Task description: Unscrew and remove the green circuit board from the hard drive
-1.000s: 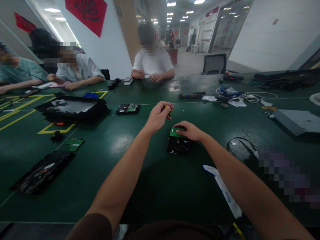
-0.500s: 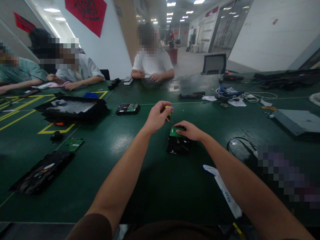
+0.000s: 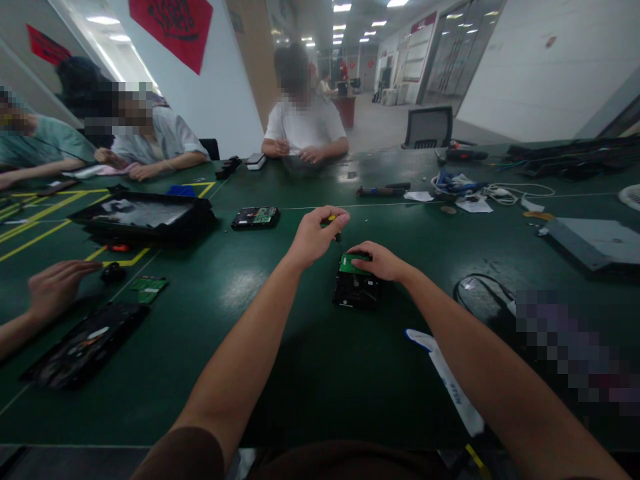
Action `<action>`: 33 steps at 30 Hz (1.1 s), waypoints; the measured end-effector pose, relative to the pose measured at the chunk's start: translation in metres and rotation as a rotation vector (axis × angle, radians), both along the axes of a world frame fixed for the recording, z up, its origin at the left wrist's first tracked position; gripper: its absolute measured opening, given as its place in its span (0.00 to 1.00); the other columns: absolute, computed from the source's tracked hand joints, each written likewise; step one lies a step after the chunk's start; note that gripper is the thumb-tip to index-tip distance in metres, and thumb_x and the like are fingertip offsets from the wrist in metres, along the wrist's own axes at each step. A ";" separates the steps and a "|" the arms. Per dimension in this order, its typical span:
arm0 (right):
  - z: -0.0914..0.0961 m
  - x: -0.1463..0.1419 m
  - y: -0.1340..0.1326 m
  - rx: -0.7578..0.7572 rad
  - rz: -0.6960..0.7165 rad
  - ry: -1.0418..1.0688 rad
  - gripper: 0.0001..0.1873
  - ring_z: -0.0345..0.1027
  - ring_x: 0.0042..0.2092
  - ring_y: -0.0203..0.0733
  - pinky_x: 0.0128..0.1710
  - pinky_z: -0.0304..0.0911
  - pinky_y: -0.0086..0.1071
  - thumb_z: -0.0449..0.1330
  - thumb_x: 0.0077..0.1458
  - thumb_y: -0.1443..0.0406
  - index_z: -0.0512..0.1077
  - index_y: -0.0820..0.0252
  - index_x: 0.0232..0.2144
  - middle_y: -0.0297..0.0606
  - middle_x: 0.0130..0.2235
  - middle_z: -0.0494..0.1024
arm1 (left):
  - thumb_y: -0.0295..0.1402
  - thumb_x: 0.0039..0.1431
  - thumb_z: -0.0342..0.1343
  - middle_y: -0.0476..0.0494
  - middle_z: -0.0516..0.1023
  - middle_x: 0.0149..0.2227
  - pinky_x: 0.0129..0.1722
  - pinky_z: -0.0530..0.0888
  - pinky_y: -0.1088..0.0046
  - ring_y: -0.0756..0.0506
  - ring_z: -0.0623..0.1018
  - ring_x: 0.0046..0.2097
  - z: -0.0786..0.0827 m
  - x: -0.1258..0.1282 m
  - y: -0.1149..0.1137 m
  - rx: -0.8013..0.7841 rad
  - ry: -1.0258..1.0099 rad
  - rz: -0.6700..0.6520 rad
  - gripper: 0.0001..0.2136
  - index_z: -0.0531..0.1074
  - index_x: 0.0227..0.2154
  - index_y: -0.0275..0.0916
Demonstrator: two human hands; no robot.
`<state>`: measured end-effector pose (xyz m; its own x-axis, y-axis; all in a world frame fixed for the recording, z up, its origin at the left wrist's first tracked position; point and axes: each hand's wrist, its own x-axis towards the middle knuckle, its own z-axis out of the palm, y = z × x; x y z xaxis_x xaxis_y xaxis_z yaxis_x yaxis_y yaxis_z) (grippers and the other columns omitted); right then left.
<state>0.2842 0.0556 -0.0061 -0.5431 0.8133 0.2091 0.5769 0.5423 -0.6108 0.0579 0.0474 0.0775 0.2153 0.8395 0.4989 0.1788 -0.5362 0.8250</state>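
My left hand (image 3: 320, 233) is closed around the handle of a screwdriver (image 3: 339, 237), yellow and black, most of it hidden by the fingers. Its thin shaft points down at the far left corner of a hard drive (image 3: 356, 292). The drive lies flat on the green table, black with a green circuit board (image 3: 349, 265) across its far end. My right hand (image 3: 379, 260) grips the drive's far right side, thumb lying on the board and fingers over the far edge.
A co-worker's hand (image 3: 57, 287) reaches in from the left beside a small black part (image 3: 113, 272). Around it are a loose circuit board (image 3: 150, 288) and a black open casing (image 3: 85, 347). Another hard drive (image 3: 255, 217) and a black tray (image 3: 150, 217) stand farther back.
My left hand has shifted slightly down and its fingers have turned about the screwdriver handle. A co-worker's hand has come in at the left. My right hand and the drive stay put.
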 end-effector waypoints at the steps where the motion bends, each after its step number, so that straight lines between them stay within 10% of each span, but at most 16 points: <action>1: 0.000 0.000 0.000 0.003 0.009 0.006 0.17 0.71 0.53 0.50 0.57 0.65 0.48 0.63 0.63 0.61 0.77 0.54 0.54 0.44 0.51 0.78 | 0.37 0.64 0.62 0.46 0.78 0.36 0.28 0.75 0.78 0.50 0.76 0.33 0.000 0.000 0.000 -0.023 -0.020 -0.010 0.08 0.79 0.41 0.39; 9: -0.001 -0.001 0.000 -0.010 0.002 0.008 0.18 0.72 0.53 0.50 0.56 0.66 0.47 0.63 0.63 0.62 0.77 0.53 0.54 0.42 0.51 0.78 | 0.32 0.68 0.56 0.41 0.79 0.43 0.33 0.81 0.74 0.46 0.80 0.45 -0.004 0.006 0.001 -0.184 -0.227 -0.102 0.06 0.70 0.46 0.38; 33: -0.002 0.000 0.002 -0.004 -0.003 0.000 0.17 0.71 0.54 0.50 0.58 0.64 0.49 0.63 0.63 0.61 0.77 0.52 0.54 0.43 0.51 0.78 | 0.34 0.64 0.61 0.45 0.79 0.38 0.32 0.77 0.76 0.49 0.76 0.37 0.002 0.001 -0.002 -0.058 -0.079 -0.067 0.10 0.78 0.46 0.40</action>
<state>0.2843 0.0571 -0.0084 -0.5405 0.8158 0.2060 0.5785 0.5381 -0.6130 0.0588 0.0459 0.0795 0.2334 0.8527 0.4674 0.0774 -0.4955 0.8652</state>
